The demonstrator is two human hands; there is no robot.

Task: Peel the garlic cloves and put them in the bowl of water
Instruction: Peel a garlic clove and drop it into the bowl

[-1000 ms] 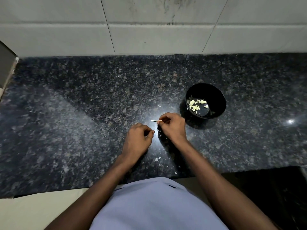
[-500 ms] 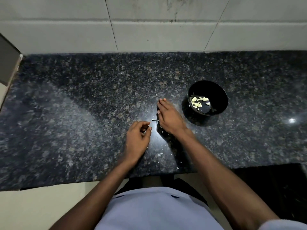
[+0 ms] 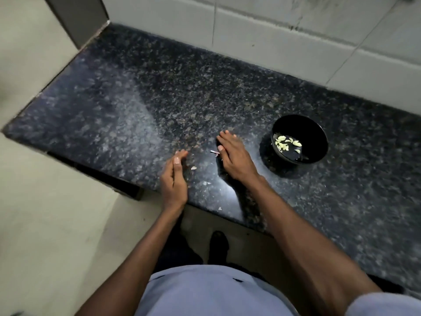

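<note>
Beside black bowl (image 3: 299, 140), right hand (image 3: 234, 156) flat

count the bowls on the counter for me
1. The black bowl stands on the dark granite counter, just right of the right hand, with pale garlic cloves inside. No other bowl shows in this view.

Dark speckled granite counter (image 3: 136, 92), black bowl (image 3: 316, 142) at right, pale peel scraps (image 3: 193, 168) near front edge

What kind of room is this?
Likely a home kitchen: a dark speckled granite countertop against a pale tiled wall, with a black round bowl holding peeled garlic cloves in water.
</note>
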